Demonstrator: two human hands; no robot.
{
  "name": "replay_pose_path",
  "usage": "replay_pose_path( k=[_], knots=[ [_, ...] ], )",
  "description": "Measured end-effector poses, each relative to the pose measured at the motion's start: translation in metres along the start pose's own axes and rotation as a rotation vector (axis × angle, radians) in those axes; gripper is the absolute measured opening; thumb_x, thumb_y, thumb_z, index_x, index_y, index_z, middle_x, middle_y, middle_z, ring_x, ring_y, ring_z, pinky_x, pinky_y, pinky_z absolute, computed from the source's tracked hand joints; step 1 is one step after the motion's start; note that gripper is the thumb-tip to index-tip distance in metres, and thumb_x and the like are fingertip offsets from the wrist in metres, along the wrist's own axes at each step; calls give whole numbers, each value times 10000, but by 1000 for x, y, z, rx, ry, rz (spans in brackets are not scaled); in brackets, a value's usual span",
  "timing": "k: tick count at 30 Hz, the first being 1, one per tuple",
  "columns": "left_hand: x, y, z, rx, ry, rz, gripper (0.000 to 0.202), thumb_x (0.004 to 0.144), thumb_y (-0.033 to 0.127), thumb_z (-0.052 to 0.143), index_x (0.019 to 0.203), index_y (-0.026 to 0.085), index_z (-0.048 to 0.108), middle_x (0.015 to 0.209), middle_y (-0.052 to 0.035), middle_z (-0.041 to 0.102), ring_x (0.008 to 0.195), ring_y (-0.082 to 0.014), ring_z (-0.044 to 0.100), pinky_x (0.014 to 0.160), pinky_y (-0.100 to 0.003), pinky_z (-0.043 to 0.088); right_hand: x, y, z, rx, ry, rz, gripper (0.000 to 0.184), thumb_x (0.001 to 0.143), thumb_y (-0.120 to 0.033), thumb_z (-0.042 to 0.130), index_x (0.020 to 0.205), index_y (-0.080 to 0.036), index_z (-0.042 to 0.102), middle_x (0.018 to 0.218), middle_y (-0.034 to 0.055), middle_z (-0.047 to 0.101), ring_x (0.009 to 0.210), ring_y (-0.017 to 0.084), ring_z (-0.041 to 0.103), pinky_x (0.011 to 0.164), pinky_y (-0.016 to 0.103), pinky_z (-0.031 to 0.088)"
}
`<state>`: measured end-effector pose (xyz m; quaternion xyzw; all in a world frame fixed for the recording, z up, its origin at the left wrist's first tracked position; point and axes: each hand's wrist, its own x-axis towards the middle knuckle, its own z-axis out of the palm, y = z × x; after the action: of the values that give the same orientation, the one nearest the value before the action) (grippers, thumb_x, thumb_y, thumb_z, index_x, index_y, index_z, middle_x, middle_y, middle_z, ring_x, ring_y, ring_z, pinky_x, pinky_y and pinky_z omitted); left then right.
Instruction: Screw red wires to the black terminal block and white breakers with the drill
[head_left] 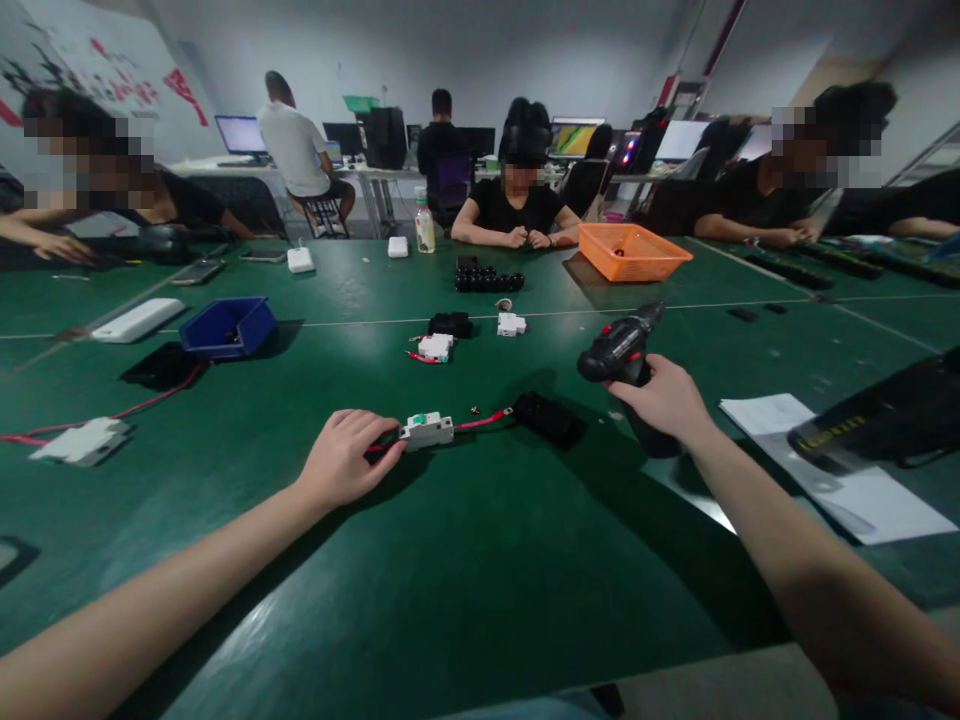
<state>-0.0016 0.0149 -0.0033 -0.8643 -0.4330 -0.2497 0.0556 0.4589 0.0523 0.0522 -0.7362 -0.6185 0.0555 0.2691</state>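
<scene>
My left hand rests on the green table with fingers curled, pinching the red wire at the left end of a small white circuit breaker. A red wire runs from the breaker's right side toward a black part. My right hand grips a black cordless screwdriver, held above the table to the right of the breaker, its bit pointing up and away.
A blue bin stands at left, an orange basket at the back right. More white breakers and black parts lie mid-table. Paper sheets lie at right. Other people sit around the table.
</scene>
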Motion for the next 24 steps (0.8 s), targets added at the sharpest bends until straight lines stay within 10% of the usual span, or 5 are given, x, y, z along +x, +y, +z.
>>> replay_pose_path(
  k=[24],
  knots=[
    [-4, 0, 3, -98, -27, -23, 363, 905, 335, 580, 1233, 185, 537, 1034, -88, 705, 915, -230, 667, 805, -377, 500, 20, 24, 19, -283, -399, -79, 566, 741, -658, 648, 959, -138, 694, 930, 136, 732, 787, 288, 678, 633, 353, 479]
  ],
)
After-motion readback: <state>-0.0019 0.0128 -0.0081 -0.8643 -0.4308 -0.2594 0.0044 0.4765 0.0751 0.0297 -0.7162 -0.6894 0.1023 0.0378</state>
